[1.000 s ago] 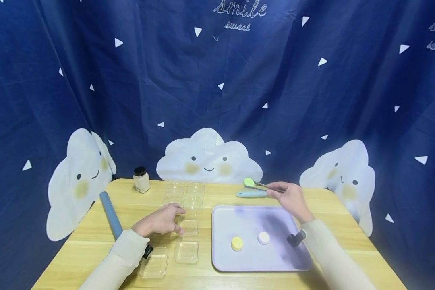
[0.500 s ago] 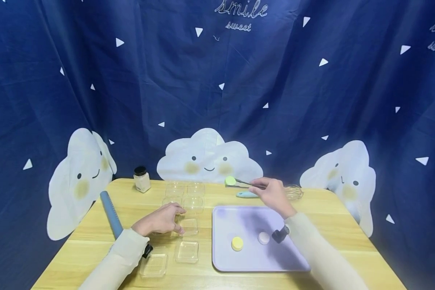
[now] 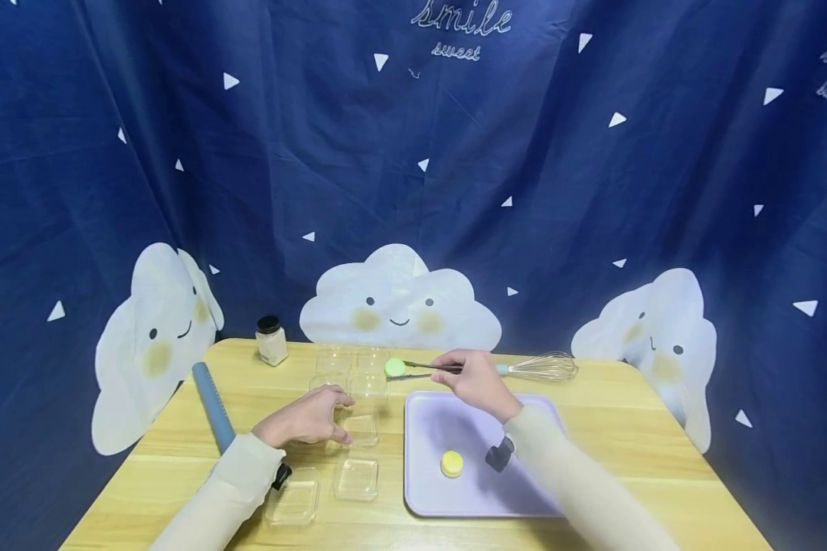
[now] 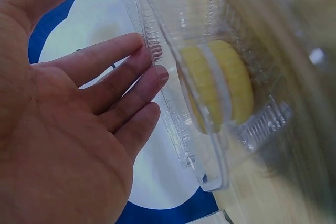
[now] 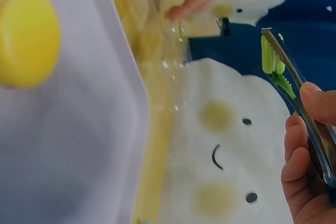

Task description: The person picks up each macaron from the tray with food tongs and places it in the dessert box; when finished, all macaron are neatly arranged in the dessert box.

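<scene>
My right hand (image 3: 478,383) grips dark metal tongs (image 5: 311,121) whose tips pinch a green macaron (image 3: 395,368). In the head view this macaron overlaps the right edge of the rear clear boxes (image 3: 368,386). My left hand (image 3: 306,419) is beside a clear plastic box (image 3: 363,430), thumb and fingers spread. The left wrist view has its fingertips right at the wall of an opened box (image 4: 207,153), with a yellow macaron (image 4: 236,85) standing inside. On the lilac tray (image 3: 423,493) sits another yellow macaron (image 3: 452,464).
A whisk (image 3: 540,367) lies behind the tray. Two more clear boxes, one at the front left (image 3: 295,503) and one near the tray (image 3: 357,478), stand on the wooden table. A blue bar (image 3: 214,405) and a black-lidded jar (image 3: 272,344) are at the left.
My right hand has carried the tongs and green macaron leftward, from above the whisk to the rear boxes. The right wrist now covers the pale macaron on the tray. My left hand stays put.
</scene>
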Action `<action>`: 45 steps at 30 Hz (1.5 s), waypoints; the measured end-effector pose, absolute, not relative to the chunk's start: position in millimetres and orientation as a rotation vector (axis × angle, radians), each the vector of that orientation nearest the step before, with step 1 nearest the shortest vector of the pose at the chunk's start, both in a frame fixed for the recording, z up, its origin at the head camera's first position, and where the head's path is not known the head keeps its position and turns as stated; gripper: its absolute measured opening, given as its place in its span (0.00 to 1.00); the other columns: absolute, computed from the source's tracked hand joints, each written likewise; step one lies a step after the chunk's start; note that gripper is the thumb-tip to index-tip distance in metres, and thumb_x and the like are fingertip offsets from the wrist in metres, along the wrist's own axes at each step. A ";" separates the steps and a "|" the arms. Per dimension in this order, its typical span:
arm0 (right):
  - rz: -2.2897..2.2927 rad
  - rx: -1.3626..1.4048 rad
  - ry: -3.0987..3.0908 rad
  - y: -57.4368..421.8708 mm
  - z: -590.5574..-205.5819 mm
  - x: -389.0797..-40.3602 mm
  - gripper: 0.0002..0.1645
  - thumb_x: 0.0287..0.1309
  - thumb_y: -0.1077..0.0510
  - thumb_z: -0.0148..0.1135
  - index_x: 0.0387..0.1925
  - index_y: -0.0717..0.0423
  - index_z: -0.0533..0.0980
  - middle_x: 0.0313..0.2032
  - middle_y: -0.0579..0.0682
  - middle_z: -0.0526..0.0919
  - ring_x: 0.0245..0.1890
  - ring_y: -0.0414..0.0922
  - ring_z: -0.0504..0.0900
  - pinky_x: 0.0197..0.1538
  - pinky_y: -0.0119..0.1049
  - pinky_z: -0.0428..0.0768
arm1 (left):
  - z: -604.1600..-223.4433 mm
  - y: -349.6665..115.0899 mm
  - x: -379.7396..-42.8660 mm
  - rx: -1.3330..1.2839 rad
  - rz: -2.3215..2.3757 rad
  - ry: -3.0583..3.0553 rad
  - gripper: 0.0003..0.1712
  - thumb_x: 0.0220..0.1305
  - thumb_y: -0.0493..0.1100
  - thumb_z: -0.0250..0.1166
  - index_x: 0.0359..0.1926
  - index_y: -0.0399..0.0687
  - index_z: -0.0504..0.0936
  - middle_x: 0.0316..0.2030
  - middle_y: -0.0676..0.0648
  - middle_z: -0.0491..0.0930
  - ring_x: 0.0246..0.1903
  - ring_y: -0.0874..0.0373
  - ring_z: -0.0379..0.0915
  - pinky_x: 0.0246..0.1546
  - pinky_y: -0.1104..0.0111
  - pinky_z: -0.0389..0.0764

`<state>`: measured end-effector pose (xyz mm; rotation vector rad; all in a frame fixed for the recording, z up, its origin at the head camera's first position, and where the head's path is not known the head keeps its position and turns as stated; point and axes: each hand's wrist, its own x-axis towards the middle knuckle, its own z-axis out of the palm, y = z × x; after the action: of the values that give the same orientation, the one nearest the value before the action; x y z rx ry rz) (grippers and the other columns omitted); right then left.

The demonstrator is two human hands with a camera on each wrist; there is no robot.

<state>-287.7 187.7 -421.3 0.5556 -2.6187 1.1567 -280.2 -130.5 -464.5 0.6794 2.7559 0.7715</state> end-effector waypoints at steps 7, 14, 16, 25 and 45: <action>1.183 0.679 -2.643 167.5 -432.3 -286.1 0.09 0.56 0.59 0.74 0.40 0.53 0.88 0.40 0.53 0.91 0.39 0.41 0.90 0.43 0.26 0.87 | -462.1 -129.2 -279.0 0.672 0.775 2.746 0.40 0.46 0.47 0.82 0.61 0.38 0.80 0.65 0.37 0.75 0.67 0.38 0.68 0.71 0.44 0.69; 1.212 0.781 -2.690 152.6 -442.5 -283.6 0.08 0.57 0.60 0.73 0.39 0.58 0.88 0.36 0.52 0.91 0.32 0.36 0.87 0.35 0.26 0.86 | -461.8 -128.5 -280.0 0.679 0.761 2.756 0.41 0.45 0.47 0.82 0.61 0.37 0.80 0.64 0.37 0.76 0.67 0.38 0.69 0.71 0.44 0.69; 1.198 0.791 -2.710 148.9 -444.7 -282.8 0.07 0.57 0.60 0.73 0.38 0.58 0.88 0.34 0.50 0.91 0.30 0.34 0.85 0.33 0.26 0.85 | -462.2 -128.2 -280.7 0.686 0.750 2.765 0.41 0.45 0.48 0.82 0.60 0.36 0.80 0.63 0.37 0.77 0.66 0.38 0.70 0.71 0.45 0.70; 1.073 0.859 -2.764 136.2 -458.2 -285.4 0.07 0.55 0.59 0.74 0.35 0.57 0.88 0.30 0.46 0.91 0.26 0.29 0.81 0.31 0.24 0.82 | -461.1 -126.5 -279.6 0.654 0.739 2.778 0.42 0.44 0.48 0.83 0.60 0.38 0.81 0.64 0.37 0.76 0.66 0.38 0.70 0.70 0.43 0.70; 0.813 0.902 -2.832 120.6 -474.4 -285.9 0.03 0.54 0.56 0.75 0.32 0.50 0.89 0.30 0.42 0.91 0.25 0.27 0.78 0.32 0.20 0.78 | -463.3 -126.5 -279.0 0.653 0.737 2.784 0.41 0.44 0.47 0.83 0.60 0.38 0.81 0.64 0.38 0.76 0.66 0.38 0.70 0.70 0.44 0.70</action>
<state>-285.9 120.6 -474.4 0.9016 -2.8319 0.8126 -279.0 -126.5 -463.3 0.6531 2.7841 0.7370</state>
